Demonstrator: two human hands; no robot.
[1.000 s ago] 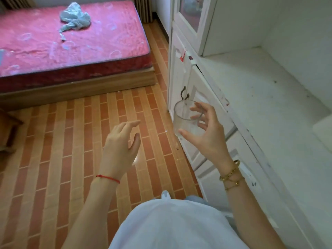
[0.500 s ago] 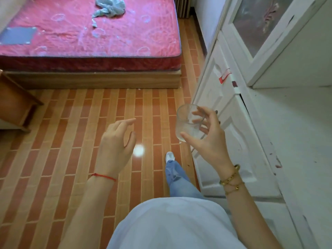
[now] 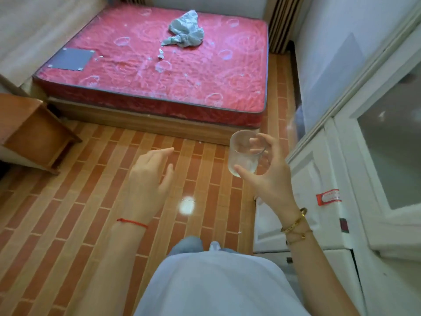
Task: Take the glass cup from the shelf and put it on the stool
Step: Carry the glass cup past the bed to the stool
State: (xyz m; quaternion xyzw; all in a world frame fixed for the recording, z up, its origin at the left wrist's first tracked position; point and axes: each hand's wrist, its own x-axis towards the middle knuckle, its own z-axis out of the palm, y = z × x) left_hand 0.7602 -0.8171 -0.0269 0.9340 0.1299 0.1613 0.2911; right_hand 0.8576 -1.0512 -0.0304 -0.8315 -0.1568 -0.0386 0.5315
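Observation:
A clear glass cup [image 3: 242, 153] is held upright in the air by my right hand [image 3: 268, 179], thumb on its near side and fingers wrapped round the far side. The hand hangs in front of the white cabinet [image 3: 319, 179] on the right. My left hand [image 3: 149, 179] floats to the left of the cup, palm down, fingers apart and holding nothing. A brown wooden piece of furniture [image 3: 34, 131], possibly the stool, stands at the left edge on the floor; only part of it shows.
A bed with a red mattress [image 3: 182, 71] fills the far side, a crumpled grey cloth [image 3: 185, 29] on it. Brick-patterned floor [image 3: 79, 213] lies between me and the bed. The white cabinet's glass door [image 3: 391, 144] runs along the right.
The view has swung left, away from the cabinet shelf, so the bed and the wooden furniture show more. My right hand keeps the cup; both hands stay roughly in place before me.

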